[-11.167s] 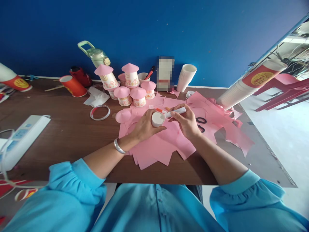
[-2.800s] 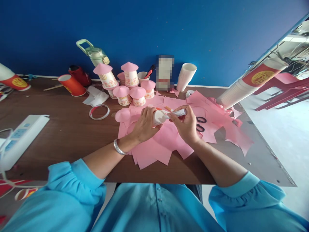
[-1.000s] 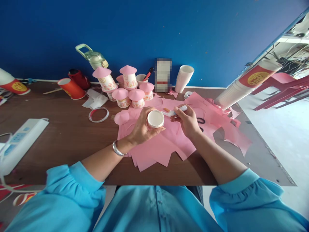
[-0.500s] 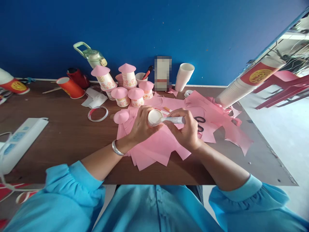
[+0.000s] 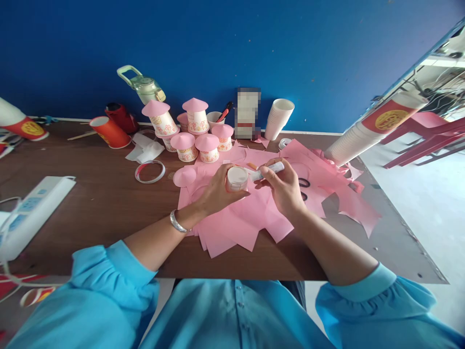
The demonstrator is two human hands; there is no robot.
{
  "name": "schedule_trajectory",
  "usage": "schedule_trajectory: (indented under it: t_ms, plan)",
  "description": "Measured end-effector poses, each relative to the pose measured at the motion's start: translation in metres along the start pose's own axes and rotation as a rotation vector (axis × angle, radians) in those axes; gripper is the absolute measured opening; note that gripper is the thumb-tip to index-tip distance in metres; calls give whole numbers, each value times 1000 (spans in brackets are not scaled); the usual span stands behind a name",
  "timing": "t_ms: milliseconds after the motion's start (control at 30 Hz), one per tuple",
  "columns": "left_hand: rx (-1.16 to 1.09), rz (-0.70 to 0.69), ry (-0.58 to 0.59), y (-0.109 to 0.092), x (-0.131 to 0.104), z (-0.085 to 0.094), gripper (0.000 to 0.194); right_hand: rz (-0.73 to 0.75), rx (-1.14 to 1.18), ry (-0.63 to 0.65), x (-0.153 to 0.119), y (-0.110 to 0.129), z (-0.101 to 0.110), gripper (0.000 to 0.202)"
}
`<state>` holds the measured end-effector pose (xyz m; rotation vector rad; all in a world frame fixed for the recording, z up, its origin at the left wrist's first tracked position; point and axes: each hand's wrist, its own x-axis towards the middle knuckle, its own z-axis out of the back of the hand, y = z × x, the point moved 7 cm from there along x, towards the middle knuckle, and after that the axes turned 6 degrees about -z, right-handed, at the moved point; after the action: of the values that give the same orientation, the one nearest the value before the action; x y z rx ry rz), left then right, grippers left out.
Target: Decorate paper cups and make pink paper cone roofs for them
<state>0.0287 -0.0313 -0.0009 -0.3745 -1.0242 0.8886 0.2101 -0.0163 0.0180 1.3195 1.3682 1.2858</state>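
Wrapped around a small white paper cup (image 5: 237, 179) is my left hand (image 5: 217, 186); faint lines show on the cup's side, and its pale round end faces up. In my right hand (image 5: 281, 186) there is a slim white glue tube (image 5: 272, 169), pinched between thumb and fingers. The tube's narrow end points left at the cup, a small distance from its rim. Beneath both hands lie overlapping sheets of pink paper (image 5: 241, 228). A loose pink paper cone (image 5: 184, 176) rests left of my left hand.
Decorated cups with pink cone roofs (image 5: 208, 143) stand behind my hands. A tape roll (image 5: 149, 172) and power strip (image 5: 38, 213) lie left. Scissors with black handles (image 5: 304, 189) are by my right hand. White cup stacks (image 5: 279, 118) and a green bottle (image 5: 143, 87) stand farther back.
The cup has tipped so that more of its side shows. My right hand has drawn the glue tube away from the cup's rim and turned it to slant upward right.
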Motion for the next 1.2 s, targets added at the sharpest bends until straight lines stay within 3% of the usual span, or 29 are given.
schedule_trajectory:
  t_ms: [167,300,467,633,800,967,1100,1200]
  plan:
    - [-39,-84,93,-4,1,-2,69,-146,261,13,9,-9,2,50]
    - [11,-144,-44,-13,5,19,79,-158,327,43,5,-4,-4,50]
    - [156,-338,-132,-52,8,33,62,-102,299,176,-10,1,-22,44]
    - [129,-449,-105,-71,6,32,14,-36,143,349,-18,3,-34,41]
    - [70,-389,-87,-66,7,31,38,-65,174,320,-13,4,-28,39]
    - [61,-412,-135,-70,7,36,16,-111,141,384,-12,3,-30,43]
    - [-40,-252,-117,-58,10,37,15,-103,108,306,-8,4,-22,42]
    - [-197,-98,-105,-45,10,34,17,-17,-26,253,-7,10,-17,45]
